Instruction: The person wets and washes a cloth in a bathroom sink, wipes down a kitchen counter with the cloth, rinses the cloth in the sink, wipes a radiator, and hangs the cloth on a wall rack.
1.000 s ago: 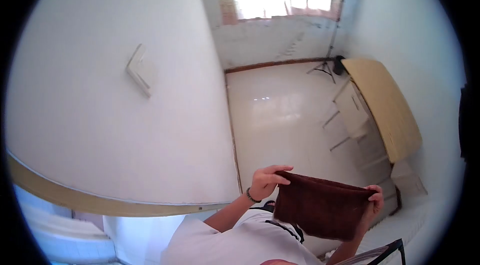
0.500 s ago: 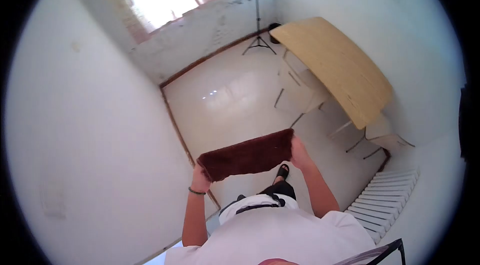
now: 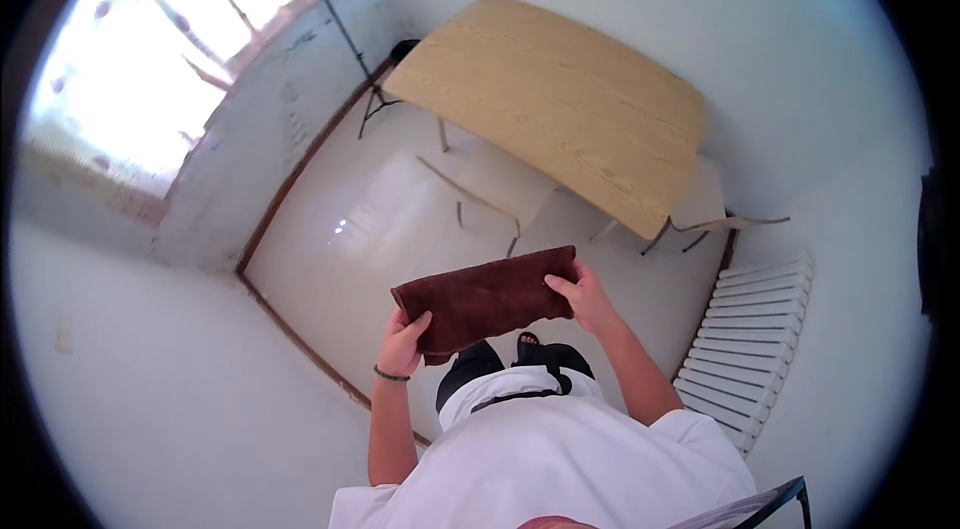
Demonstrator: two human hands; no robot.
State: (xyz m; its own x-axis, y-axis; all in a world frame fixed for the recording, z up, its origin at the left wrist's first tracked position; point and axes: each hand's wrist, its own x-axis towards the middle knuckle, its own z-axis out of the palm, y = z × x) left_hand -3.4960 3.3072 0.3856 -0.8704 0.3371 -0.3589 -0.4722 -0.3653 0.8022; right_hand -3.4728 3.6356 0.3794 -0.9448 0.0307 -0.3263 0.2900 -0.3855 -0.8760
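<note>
A dark reddish-brown cloth (image 3: 488, 301), which looks like a folded towel, is stretched between my two hands in front of my waist. My left hand (image 3: 402, 344) grips its left end, thumb on the near face and fingers behind. At the right end, my right hand (image 3: 588, 297) pinches it the same way, with the thumb lying on top. The fingers behind the cloth are mostly hidden. Its lower edge hangs loose and slightly wavy above my legs.
A wooden table (image 3: 560, 94) stands ahead against the wall, with a chair (image 3: 490, 191) at its near side and another chair (image 3: 715, 204) at its right end. A black tripod stand (image 3: 372, 94) is by the window. A white radiator (image 3: 750, 349) lines the right wall.
My view has swung right, so the table now sits nearer the middle. The cloth stays in both hands, and the thumbs now show on its near face. My feet have shifted.
</note>
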